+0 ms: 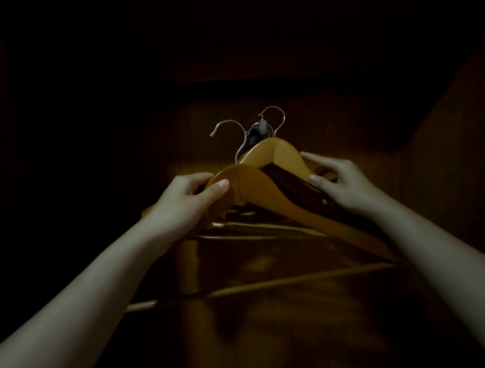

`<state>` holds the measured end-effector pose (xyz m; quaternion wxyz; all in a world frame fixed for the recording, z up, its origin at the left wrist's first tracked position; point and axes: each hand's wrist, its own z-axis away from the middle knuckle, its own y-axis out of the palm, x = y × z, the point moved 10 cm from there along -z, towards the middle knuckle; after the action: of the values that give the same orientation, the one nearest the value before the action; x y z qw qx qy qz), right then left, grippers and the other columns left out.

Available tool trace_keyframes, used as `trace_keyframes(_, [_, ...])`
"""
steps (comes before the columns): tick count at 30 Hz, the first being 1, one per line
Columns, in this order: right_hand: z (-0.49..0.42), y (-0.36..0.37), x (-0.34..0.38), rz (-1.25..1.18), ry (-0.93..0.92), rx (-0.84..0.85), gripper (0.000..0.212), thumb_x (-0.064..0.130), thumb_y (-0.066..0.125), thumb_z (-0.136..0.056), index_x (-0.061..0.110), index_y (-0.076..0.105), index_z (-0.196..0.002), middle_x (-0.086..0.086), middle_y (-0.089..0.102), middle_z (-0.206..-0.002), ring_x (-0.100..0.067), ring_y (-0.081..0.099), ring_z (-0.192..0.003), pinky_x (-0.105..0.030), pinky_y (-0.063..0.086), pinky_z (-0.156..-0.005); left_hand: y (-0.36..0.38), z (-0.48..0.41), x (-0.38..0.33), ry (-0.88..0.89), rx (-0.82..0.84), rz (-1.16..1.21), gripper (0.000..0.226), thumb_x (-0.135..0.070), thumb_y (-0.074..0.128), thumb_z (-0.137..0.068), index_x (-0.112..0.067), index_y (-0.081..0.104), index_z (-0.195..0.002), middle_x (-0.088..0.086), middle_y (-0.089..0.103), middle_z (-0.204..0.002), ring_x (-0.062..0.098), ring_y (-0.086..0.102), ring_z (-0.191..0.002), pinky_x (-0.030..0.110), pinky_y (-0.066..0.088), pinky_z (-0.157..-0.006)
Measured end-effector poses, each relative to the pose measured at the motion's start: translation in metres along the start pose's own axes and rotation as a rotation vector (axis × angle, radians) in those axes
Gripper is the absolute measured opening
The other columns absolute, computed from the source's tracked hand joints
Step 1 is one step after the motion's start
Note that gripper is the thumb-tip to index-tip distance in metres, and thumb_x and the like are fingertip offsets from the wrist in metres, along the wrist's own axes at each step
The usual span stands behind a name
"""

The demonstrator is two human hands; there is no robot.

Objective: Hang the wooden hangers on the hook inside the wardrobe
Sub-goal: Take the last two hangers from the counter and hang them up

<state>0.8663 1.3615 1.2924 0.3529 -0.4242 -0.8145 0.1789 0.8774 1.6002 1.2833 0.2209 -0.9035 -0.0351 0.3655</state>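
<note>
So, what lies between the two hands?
In the head view, two wooden hangers fill the gap. The left hand grips the near hanger, and the right hand holds the far hanger behind it.

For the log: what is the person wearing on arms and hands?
Nothing visible: both forearms are bare to the frame edge, no sleeves. The left hand and right hand show no gloves, rings or watch in this dim light.
</note>
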Motion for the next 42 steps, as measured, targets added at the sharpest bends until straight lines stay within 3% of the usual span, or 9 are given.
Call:
trace_keyframes(2, [-0.007, 0.006, -0.004, -0.032, 0.025, 0.018, 0.053, 0.013, 0.05, -0.093, 0.031, 0.035, -0.14, 0.003, 0.045, -0.116, -0.033, 0.067, -0.079, -0.039, 0.058, -0.068, 0.002, -0.002, 0.002, -0.005, 0.009, 0.001, 0.026, -0.032, 0.049, -0.093, -0.013, 0.065, -0.101, 0.009, 0.068, -0.092, 0.024, 0.068, -0.082, 0.027, 0.055, -0.063])
trace_keyframes(7, [-0.016, 0.026, -0.01, 0.025, 0.046, 0.079, 0.055, 0.014, 0.051, -0.094, 0.037, 0.031, -0.14, 0.002, 0.051, -0.111, -0.021, 0.065, -0.062, -0.023, 0.054, -0.056, 0.004, -0.003, 0.013, -0.037, 0.022, 0.012, 0.025, -0.03, 0.048, -0.093, -0.011, 0.064, -0.099, 0.009, 0.067, -0.091, 0.022, 0.067, -0.081, 0.027, 0.052, -0.064])
trace_keyframes(13, [-0.014, 0.031, -0.02, 0.354, 0.107, 0.07, 0.058, 0.03, 0.048, -0.094, 0.048, 0.019, -0.141, -0.009, 0.054, -0.133, -0.032, 0.057, -0.112, -0.046, 0.047, -0.094, 0.004, 0.003, 0.018, -0.051, 0.035, 0.001, 0.026, -0.03, 0.049, -0.093, -0.011, 0.064, -0.099, 0.015, 0.066, -0.095, 0.028, 0.067, -0.086, 0.033, 0.054, -0.07])
trace_keyframes(17, [-0.003, 0.033, -0.023, 0.571, 0.143, 0.105, 0.058, 0.036, 0.048, -0.094, 0.04, 0.02, -0.144, -0.007, 0.046, -0.14, -0.032, 0.046, -0.126, -0.048, 0.04, -0.099, 0.009, 0.013, 0.015, -0.049, 0.071, 0.021, 0.023, -0.03, 0.051, -0.092, -0.015, 0.065, -0.102, 0.012, 0.068, -0.096, 0.03, 0.067, -0.089, 0.04, 0.056, -0.074])
trace_keyframes(22, [0.014, 0.012, 0.006, 0.474, 0.079, -0.043, 0.056, 0.033, 0.051, -0.092, 0.03, 0.028, -0.144, -0.005, 0.047, -0.13, -0.026, 0.049, -0.117, -0.043, 0.047, -0.092, 0.011, 0.023, 0.004, 0.001, 0.106, -0.008, 0.024, -0.03, 0.051, -0.092, -0.014, 0.066, -0.102, 0.012, 0.067, -0.095, 0.032, 0.067, -0.086, 0.048, 0.056, -0.075])
trace_keyframes(25, [0.028, 0.017, 0.044, 0.297, -0.067, 0.01, 0.044, 0.036, 0.045, -0.094, 0.025, 0.042, -0.137, -0.002, 0.047, -0.128, -0.019, 0.047, -0.117, -0.037, 0.043, -0.096, 0.014, 0.025, -0.005, 0.012, 0.11, -0.014, 0.025, -0.029, 0.05, -0.092, -0.012, 0.065, -0.104, 0.014, 0.067, -0.095, 0.033, 0.066, -0.087, 0.046, 0.056, -0.076])
trace_keyframes(29, [0.056, 0.018, 0.093, 0.122, -0.209, 0.049, 0.048, 0.036, 0.045, -0.094, 0.026, 0.036, -0.141, 0.002, 0.045, -0.131, -0.007, 0.042, -0.116, -0.025, 0.037, -0.095, 0.021, 0.021, -0.015, 0.035, 0.126, -0.005, 0.026, -0.034, 0.052, -0.09, -0.014, 0.066, -0.098, 0.017, 0.068, -0.093, 0.036, 0.066, -0.086, 0.05, 0.055, -0.076])
trace_keyframes(35, [0.082, 0.014, 0.105, 0.303, -0.288, -0.032, 0.083, 0.035, 0.062, -0.086, 0.036, 0.006, -0.147, 0.005, 0.039, -0.138, -0.014, 0.051, -0.115, -0.031, 0.049, -0.092, 0.035, 0.01, -0.034, 0.085, 0.155, 0.025, 0.021, -0.03, 0.05, -0.091, -0.017, 0.066, -0.091, 0.005, 0.067, -0.08, 0.013, 0.066, -0.069, 0.025, 0.052, -0.06])
trace_keyframes(42, [0.06, -0.009, 0.088, 0.307, -0.256, -0.102, 0.078, 0.028, 0.054, -0.091, 0.036, 0.0, -0.147, 0.003, 0.038, -0.136, -0.02, 0.052, -0.112, -0.026, 0.042, -0.084, 0.038, -0.021, -0.059, 0.165, 0.018, -0.173, 0.023, -0.033, 0.051, -0.092, -0.018, 0.059, -0.108, 0.004, 0.066, -0.089, 0.011, 0.067, -0.074, 0.021, 0.054, -0.059])
